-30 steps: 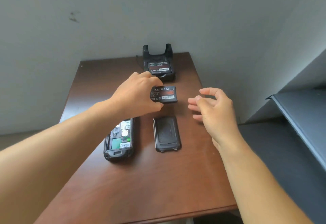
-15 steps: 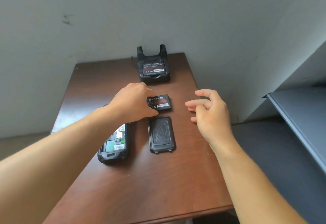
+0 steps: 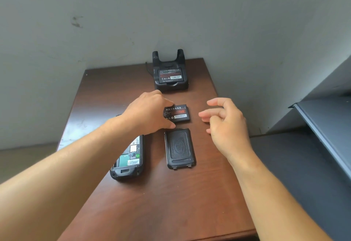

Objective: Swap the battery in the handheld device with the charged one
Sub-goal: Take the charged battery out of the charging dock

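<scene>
The black handheld device lies face down on the brown table, its battery bay open and bare. To its right lies its black back cover. Beyond the cover, a black battery rests flat on the table. My left hand covers that battery's left end, index finger and thumb on its edges. My right hand hovers to the right of the battery, fingers loosely curled and holding nothing. A second battery sits in the black charging cradle at the table's far edge.
A grey wall runs behind and to the right of the table. A dark grey shelf unit with a slanted panel stands close to the table's right side. My left forearm crosses above the handheld device.
My left hand has lowered the battery from the air down onto the table beyond the back cover. The right hand has stayed hovering to the right.
</scene>
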A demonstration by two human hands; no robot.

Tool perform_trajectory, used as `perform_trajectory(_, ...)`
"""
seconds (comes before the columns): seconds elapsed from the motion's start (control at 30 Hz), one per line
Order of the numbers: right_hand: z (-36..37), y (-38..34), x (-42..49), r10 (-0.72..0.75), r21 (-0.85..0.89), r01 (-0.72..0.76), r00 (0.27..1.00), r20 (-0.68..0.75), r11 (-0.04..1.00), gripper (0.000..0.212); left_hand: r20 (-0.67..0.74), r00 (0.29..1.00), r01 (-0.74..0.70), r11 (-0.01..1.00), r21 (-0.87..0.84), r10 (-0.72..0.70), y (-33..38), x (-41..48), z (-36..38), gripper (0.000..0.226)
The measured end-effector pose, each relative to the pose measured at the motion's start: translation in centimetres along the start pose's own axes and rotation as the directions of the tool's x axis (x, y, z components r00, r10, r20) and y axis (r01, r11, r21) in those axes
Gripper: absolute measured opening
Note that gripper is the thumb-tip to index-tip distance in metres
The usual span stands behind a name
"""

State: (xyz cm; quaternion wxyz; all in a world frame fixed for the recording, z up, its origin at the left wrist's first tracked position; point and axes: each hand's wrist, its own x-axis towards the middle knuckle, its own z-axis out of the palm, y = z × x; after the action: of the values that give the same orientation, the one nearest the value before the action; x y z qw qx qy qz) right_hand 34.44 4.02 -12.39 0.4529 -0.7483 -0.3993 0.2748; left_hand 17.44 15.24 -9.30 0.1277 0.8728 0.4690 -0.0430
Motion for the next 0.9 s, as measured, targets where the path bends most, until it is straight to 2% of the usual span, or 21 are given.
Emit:
perform_trajectory(0.1, 1.0, -0.3, 0.0, -0.068, -0.060, 0.069, 0.998, 0.013, 0.996, 0.040, -0.024, 0.999, -0.022, 0.999, -0.025, 0.022, -0.7, 0.2, -0.6, 0.062)
perform_trajectory(0.27, 2.7, -1.8, 1.0, -0.195, -0.199, 0.198, 0.980, 0.035, 0.960, 0.032, -0.142, 0.990, -0.023, 0.991, -0.128, 0.004, -3.0, 1.5, -2.3, 0.063)
perform_trajectory(0.37, 3.9, -3.2, 3.2, -0.343, -0.306, 0.353, 0.935, 0.087, 0.884, 0.027, -0.310, 0.950, -0.045, 0.971, -0.236, -0.031, -4.7, 2.5, -2.7, 0.053)
perform_trajectory(0.47, 5.0, -5.1, 6.3, -0.438, -0.391, 0.460, 0.886, 0.150, 0.797, 0.028, -0.398, 0.916, -0.068, 0.961, -0.267, -0.045, -6.5, 3.8, -2.7, 0.064)
perform_trajectory(0.53, 5.0, -6.3, 7.9, -0.443, -0.473, 0.484, 0.873, 0.203, 0.736, 0.036, -0.408, 0.912, -0.069, 0.965, -0.251, -0.041, -6.9, 4.6, -2.8, 0.081)
perform_trajectory(0.67, 5.2, -8.1, 10.3, -0.359, -0.641, 0.506, 0.862, 0.358, 0.577, 0.052, -0.402, 0.916, -0.087, 0.979, -0.186, 0.005, -7.3, 6.4, -3.6, 0.109)
perform_trajectory(0.9, 5.9, -8.7, 11.8, -0.371, -0.700, 0.575, 0.815, 0.445, 0.423, 0.056, -0.318, 0.943, -0.119, 0.991, -0.057, 0.095, -7.3, 8.1, -3.9, 0.115)
